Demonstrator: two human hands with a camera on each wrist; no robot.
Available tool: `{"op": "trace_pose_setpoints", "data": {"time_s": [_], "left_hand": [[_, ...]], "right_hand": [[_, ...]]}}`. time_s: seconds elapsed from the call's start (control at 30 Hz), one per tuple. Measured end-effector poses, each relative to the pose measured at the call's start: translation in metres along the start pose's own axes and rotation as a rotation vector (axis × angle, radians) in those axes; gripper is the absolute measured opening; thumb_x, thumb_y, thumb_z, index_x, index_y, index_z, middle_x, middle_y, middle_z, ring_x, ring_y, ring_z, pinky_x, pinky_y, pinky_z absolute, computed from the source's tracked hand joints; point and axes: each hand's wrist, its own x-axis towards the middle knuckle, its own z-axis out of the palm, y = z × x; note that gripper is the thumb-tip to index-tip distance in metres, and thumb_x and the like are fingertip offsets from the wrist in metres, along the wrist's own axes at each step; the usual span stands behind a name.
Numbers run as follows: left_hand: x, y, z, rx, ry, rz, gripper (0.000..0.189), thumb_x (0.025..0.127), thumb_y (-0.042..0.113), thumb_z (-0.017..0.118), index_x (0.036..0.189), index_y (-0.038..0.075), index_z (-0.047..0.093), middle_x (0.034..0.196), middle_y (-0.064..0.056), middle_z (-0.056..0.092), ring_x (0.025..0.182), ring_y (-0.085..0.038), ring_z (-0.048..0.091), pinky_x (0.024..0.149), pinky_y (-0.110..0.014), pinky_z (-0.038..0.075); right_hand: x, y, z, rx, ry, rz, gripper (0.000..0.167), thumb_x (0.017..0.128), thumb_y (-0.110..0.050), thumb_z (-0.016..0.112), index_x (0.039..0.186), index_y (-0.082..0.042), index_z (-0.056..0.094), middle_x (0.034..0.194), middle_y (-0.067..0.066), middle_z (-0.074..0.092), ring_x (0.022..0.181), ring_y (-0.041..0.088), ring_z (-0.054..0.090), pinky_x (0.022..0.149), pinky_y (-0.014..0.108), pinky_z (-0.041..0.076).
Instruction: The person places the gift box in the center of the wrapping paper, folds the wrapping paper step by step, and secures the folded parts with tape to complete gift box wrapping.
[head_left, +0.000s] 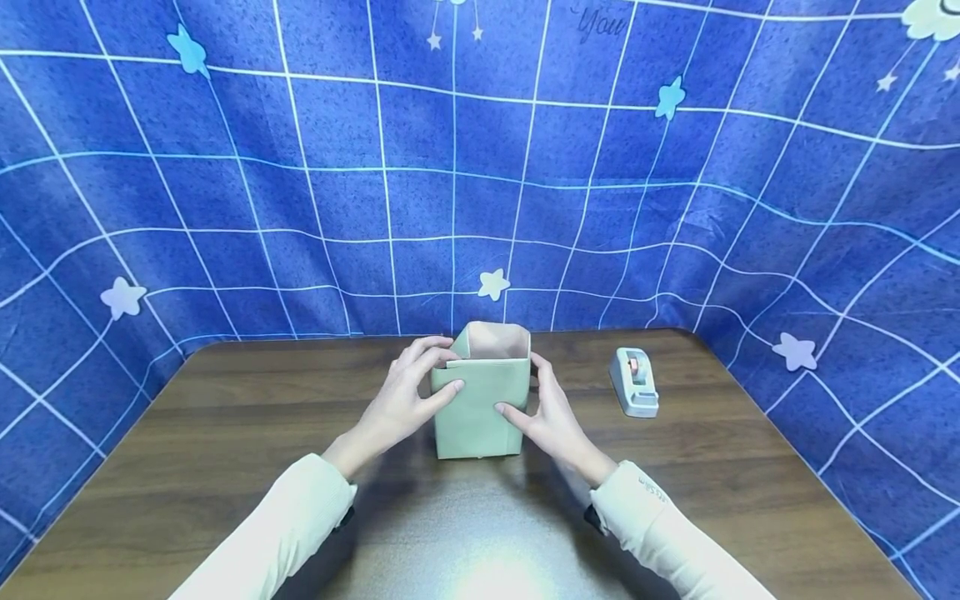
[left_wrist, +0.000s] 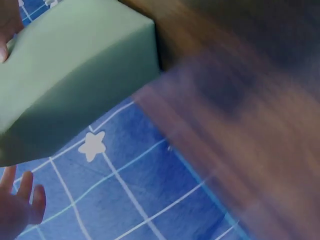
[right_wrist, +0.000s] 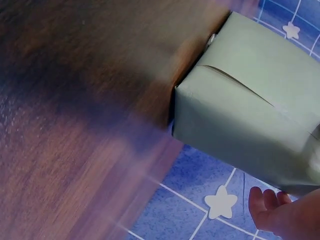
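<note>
A pale green, box-shaped paper bag (head_left: 482, 412) stands upright on the wooden table, its top open and its inside whitish. At the upper left corner my left hand (head_left: 405, 396) holds it, thumb on the front face and fingers over the rim and left side. My right hand (head_left: 551, 417) grips the opposite side, thumb on the front and fingers round the right edge. A folded seam runs along the bag's side (right_wrist: 250, 75) in the right wrist view. Smooth green paper (left_wrist: 75, 60) fills the upper left of the left wrist view.
To the right on the table (head_left: 262, 400) stands a white tape dispenser (head_left: 635, 383) with a roll in it. Behind the table's back edge hangs a blue curtain (head_left: 345, 200) with white grid lines and stars.
</note>
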Motion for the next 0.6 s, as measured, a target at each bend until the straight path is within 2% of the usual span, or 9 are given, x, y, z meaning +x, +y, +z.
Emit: {"op": "trace_pose_setpoints", "data": {"time_s": [0.17,0.27,0.37,0.6], "left_hand": [[0.0021,0.0020,-0.0022,0.244,0.064,0.108,0.028,0.084,0.031,0.063,0.107,0.015,0.062,0.118,-0.003,0.058,0.115,-0.023,0.049,0.097,-0.046,0.031],[0.0021,0.0033,-0.0011,0.302,0.102,0.130,0.032,0.084,0.030,0.062,0.109,0.011,0.062,0.114,-0.003,0.059,0.113,-0.023,0.050,0.097,-0.044,0.030],[0.0012,0.0049,0.0006,0.311,0.142,0.112,0.036,0.084,0.030,0.062,0.111,0.007,0.060,0.114,-0.005,0.059,0.111,-0.023,0.051,0.097,-0.043,0.030],[-0.0054,0.0050,0.0050,0.347,0.228,0.025,0.050,0.082,0.034,0.062,0.119,0.001,0.054,0.116,-0.011,0.055,0.107,-0.027,0.051,0.094,-0.044,0.032]], "right_hand": [[0.0004,0.0001,0.0001,0.011,0.004,0.007,0.079,0.075,-0.016,0.075,0.138,-0.009,0.028,0.126,0.012,0.048,0.114,0.025,0.050,0.093,0.042,0.043],[0.0009,0.0002,0.0000,-0.002,0.003,0.013,0.078,0.075,-0.015,0.075,0.137,-0.009,0.028,0.126,0.012,0.047,0.112,0.025,0.052,0.091,0.041,0.044],[0.0013,0.0004,-0.0001,-0.008,-0.001,0.008,0.078,0.076,-0.015,0.074,0.137,-0.009,0.027,0.126,0.012,0.047,0.111,0.026,0.053,0.088,0.040,0.046],[0.0016,0.0018,-0.0002,-0.011,0.002,0.000,0.079,0.075,-0.016,0.074,0.138,-0.008,0.027,0.125,0.014,0.048,0.107,0.028,0.054,0.085,0.042,0.047]]}}
